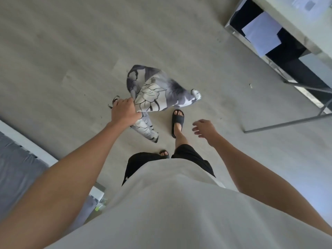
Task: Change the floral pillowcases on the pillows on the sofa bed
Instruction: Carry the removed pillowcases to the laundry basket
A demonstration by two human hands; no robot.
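A grey and white floral pillowcase (154,90) hangs bunched in the air over the pale floor, in the middle of the head view. My left hand (124,111) is closed on its gathered edge, with the cloth trailing out to the right and below. My right hand (204,129) is held out at the right of it, apart from the cloth, fingers loosely spread and holding nothing. No pillow is in view.
A grey-covered sofa bed with a white edge (23,141) lies at the lower left. A glass table on a metal frame (287,54) with white papers (262,35) stands at the upper right. My feet in black slippers (177,123) are on the wood-look floor (71,60).
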